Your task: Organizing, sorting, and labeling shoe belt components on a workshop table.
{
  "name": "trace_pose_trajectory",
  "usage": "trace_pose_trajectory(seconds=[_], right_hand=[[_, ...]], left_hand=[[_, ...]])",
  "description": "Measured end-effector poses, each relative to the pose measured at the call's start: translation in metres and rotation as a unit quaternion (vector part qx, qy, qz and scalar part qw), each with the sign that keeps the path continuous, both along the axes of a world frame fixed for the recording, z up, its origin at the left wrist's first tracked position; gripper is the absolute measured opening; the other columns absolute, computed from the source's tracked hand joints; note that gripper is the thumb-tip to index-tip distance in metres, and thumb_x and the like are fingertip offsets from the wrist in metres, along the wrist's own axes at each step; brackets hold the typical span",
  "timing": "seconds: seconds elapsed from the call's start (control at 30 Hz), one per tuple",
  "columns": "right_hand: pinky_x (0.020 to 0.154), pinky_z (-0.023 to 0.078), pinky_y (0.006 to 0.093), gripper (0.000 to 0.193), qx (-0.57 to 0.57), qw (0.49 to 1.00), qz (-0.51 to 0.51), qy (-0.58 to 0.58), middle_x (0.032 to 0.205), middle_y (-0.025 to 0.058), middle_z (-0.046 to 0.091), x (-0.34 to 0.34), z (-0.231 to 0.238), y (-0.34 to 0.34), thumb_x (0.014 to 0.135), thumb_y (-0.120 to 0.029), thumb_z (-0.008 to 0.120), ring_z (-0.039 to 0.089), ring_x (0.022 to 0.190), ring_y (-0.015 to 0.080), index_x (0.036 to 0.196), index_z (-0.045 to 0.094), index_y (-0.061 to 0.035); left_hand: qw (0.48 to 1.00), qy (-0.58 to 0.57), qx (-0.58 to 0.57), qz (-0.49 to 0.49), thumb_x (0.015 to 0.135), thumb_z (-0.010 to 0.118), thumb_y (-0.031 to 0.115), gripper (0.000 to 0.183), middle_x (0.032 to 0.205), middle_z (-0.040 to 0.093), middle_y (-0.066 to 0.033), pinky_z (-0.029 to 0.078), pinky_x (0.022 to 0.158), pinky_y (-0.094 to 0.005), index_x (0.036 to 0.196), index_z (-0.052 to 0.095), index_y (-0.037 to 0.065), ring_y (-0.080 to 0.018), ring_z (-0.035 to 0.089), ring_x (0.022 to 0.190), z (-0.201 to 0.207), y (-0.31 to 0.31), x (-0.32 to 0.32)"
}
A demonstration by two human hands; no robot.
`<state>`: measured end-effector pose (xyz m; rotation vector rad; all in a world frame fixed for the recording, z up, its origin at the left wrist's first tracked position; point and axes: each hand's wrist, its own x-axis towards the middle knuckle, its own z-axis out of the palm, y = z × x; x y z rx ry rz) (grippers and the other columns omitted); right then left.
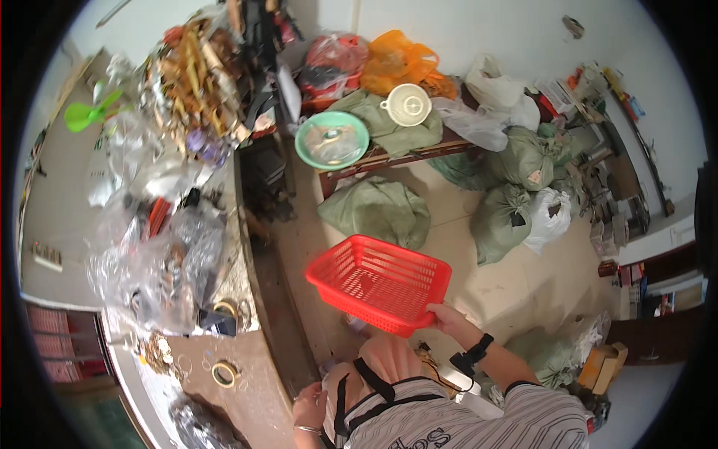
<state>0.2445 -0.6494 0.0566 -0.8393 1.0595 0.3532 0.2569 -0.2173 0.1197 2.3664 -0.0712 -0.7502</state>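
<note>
A red plastic basket point(366, 303) with slotted sides hangs in front of my body, tilted so that its inside shows. Nothing lies in it. My right hand point(449, 320) grips its near right corner, fingers closed over the rim. Down at my left side, beside my lap and the black strap point(374, 380), is my left hand point(310, 406). Its fingers are loosely bent and I see nothing in them; it wears a bracelet at the wrist.
To the left, a long table holds clear plastic bags point(161, 277) and tape rolls point(224, 373). Ahead, a low bench carries a green basin point(331, 141) and a cream strainer point(408, 104). Stuffed green sacks point(378, 212) and a white bag point(550, 217) sit on the floor.
</note>
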Motion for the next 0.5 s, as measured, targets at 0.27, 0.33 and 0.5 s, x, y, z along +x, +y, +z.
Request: trace_pose_trajectory(seconds=[0.27, 0.33, 0.5], right_hand=[[0.090, 0.057, 0.0489, 0.031, -0.056, 0.980, -0.190, -0.002, 0.120, 0.0130, 0.066, -0.040, -0.066, -0.033, 0.092, -0.010, 0.059, 0.066, 0.106, 0.0280, 0.123, 0.058, -0.0040], [0.090, 0.057, 0.0498, 0.029, -0.059, 0.975, -0.214, -0.005, 0.121, 0.0142, 0.065, -0.046, -0.074, -0.036, 0.093, -0.010, 0.057, 0.066, 0.107, 0.0291, 0.122, 0.058, -0.0032], [0.096, 0.052, 0.0572, 0.033, 0.015, 0.945, -0.327, -0.003, 0.125, 0.0173, 0.063, -0.075, -0.101, -0.040, 0.093, -0.011, 0.056, 0.062, 0.114, 0.0369, 0.125, 0.055, -0.0029]], left_hand=[[0.992, -0.033, 0.036, -0.114, 0.088, 0.068, 0.020, 0.033, 0.103, 0.070, -0.0176, 0.055, 0.083, -0.0414, 0.117, 0.066, 0.004, -0.0314, 0.070, 0.094, -0.001, -0.038, 0.051], [0.992, -0.037, 0.030, -0.114, 0.088, 0.068, 0.016, 0.032, 0.101, 0.069, -0.0175, 0.055, 0.081, -0.0417, 0.117, 0.065, 0.003, -0.0324, 0.069, 0.091, 0.001, -0.043, 0.062], [0.984, -0.021, 0.104, -0.146, 0.088, 0.068, 0.020, 0.035, 0.104, 0.070, -0.0183, 0.054, 0.085, -0.0417, 0.118, 0.065, 0.003, -0.0332, 0.068, 0.097, 0.011, -0.051, 0.076]])
